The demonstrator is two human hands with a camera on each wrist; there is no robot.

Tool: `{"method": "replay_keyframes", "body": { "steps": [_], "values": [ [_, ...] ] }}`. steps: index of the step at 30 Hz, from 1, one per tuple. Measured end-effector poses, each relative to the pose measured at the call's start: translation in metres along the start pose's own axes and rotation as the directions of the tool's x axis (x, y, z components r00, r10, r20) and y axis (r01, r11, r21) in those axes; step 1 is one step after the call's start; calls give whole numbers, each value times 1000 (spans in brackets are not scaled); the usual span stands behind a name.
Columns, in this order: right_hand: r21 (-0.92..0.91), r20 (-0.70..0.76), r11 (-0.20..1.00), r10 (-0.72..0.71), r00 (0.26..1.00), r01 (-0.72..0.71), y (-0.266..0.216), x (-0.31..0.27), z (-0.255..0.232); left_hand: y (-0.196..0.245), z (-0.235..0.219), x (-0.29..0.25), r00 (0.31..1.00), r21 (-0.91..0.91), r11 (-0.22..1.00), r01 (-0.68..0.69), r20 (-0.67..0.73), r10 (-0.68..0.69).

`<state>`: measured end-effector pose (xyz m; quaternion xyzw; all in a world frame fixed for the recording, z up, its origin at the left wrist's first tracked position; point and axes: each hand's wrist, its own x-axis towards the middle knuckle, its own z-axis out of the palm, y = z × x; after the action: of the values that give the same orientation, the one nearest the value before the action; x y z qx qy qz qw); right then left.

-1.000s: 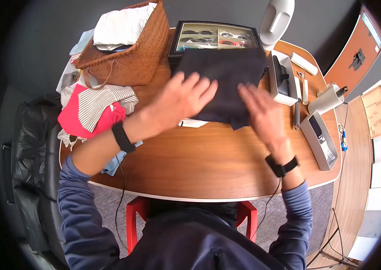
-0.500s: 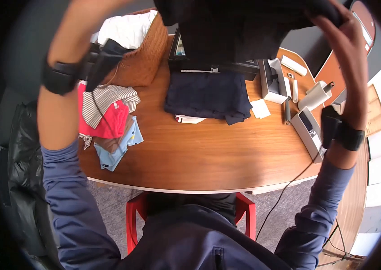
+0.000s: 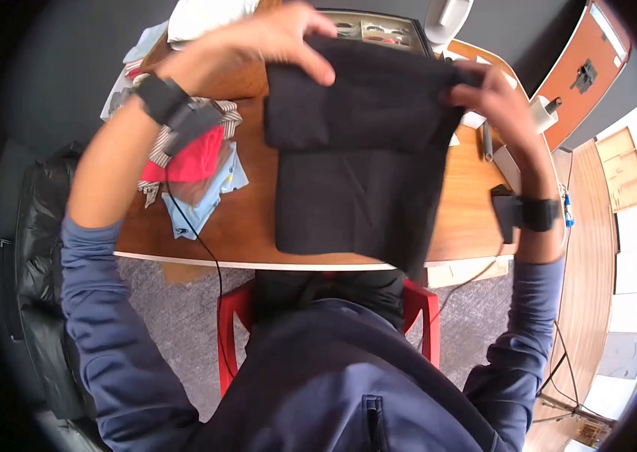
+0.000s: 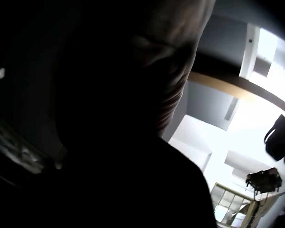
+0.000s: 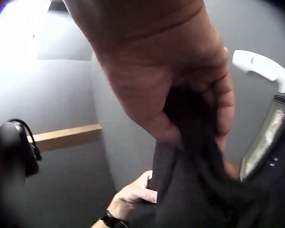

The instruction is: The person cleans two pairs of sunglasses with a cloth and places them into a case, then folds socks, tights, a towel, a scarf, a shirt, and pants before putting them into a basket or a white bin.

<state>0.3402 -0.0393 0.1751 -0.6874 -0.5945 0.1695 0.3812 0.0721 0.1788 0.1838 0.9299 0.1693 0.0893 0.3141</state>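
Note:
A black garment point(image 3: 356, 151) hangs in front of me over the table point(image 3: 183, 245), its upper part doubled over and its lower edge near the table's front rim. My right hand point(image 3: 495, 105) grips its upper right corner; in the right wrist view, thumb and fingers pinch bunched cloth. At the upper left edge, my left hand point(image 3: 288, 38) holds the garment with the thumb on the near side. The left wrist view is mostly dark and shows no cloth clearly. Whatever lies behind the garment is hidden.
To the left lie a pink cloth point(image 3: 198, 154), a striped cloth and a light blue cloth point(image 3: 209, 203). A wicker basket point(image 3: 239, 79) holding white cloth point(image 3: 205, 16) stands behind. At the back is a glasses display case point(image 3: 386, 29); a white roll point(image 3: 543, 114) stands right.
Both hands were over the dark folded clothes, then rose, lifting a black garment high. They have now come down and nearer, and the garment hangs in front of those clothes.

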Motion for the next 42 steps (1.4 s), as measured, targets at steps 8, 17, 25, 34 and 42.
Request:
{"method": "replay_keyframes", "body": {
  "steps": [8,17,25,34,42],
  "values": [
    [-186,-1,916,-361,933,355,70,-70,82,8,132,-72,938,382,921,-72,-288,193],
    [-437,294,853,-164,942,285,50,-176,115,25,204,-152,969,390,914,-115,-159,190],
    [89,93,988,118,989,-126,85,-105,100,-44,172,-116,934,83,954,288,-245,-261],
    [569,60,789,241,969,-232,97,-135,125,-26,219,-141,938,-548,836,40,-267,-220],
    [635,139,680,365,920,-366,54,-73,73,2,133,-78,700,-871,489,-40,-373,-608]
  ]
}}
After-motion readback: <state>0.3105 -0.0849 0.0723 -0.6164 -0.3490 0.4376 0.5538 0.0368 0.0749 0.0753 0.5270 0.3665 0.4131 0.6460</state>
